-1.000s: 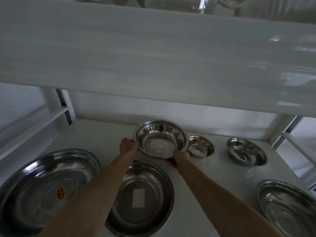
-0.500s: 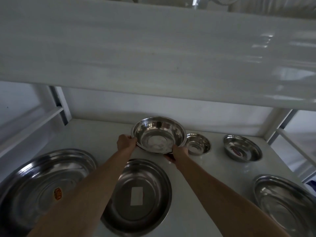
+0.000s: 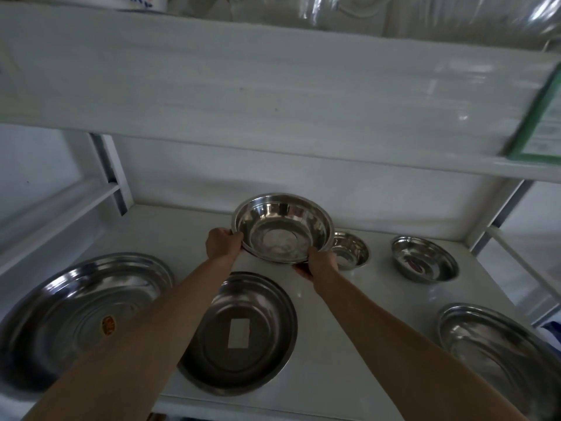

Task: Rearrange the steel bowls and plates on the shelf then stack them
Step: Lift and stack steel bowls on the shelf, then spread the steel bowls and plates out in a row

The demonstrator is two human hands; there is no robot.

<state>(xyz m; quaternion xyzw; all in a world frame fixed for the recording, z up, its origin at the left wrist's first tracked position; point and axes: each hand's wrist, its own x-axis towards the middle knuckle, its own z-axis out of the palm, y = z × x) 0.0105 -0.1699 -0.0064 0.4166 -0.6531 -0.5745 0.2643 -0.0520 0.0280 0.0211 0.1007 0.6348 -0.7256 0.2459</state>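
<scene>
Both hands hold one large steel bowl (image 3: 283, 227) near the middle of the shelf (image 3: 170, 235), toward 12 o'clock from the person. The left hand (image 3: 223, 243) grips the bowl's rim at about 9 o'clock, fingers curled over the edge; the right hand (image 3: 322, 262) clamps the rim at about 5 o'clock, with fingertips showing beneath the bowl. The bowl tilts so that its open mouth faces the camera, and whether its base touches the shelf cannot be told. Just beside it at 3 o'clock sits a small steel bowl (image 3: 349, 250), partly hidden behind the held bowl and the right hand. Farther along at 3 o'clock, apart from the small one, stands a medium bowl (image 3: 423, 258) with a dark mark inside. At 6 o'clock from the held bowl lies a steel plate (image 3: 243, 332) bearing a pale rectangular label at its centre; the left forearm crosses over its left edge. At 8 o'clock lies the largest plate (image 3: 82, 317), with a small orange sticker, its lower right part covered by the same forearm. At 4 o'clock, near the shelf's right front corner, lies another wide plate (image 3: 498, 354), cut off by the frame edge. An upper shelf board (image 3: 243, 86) spans the top of the view, with a green-edged label (image 3: 546, 129) at its right end.
</scene>
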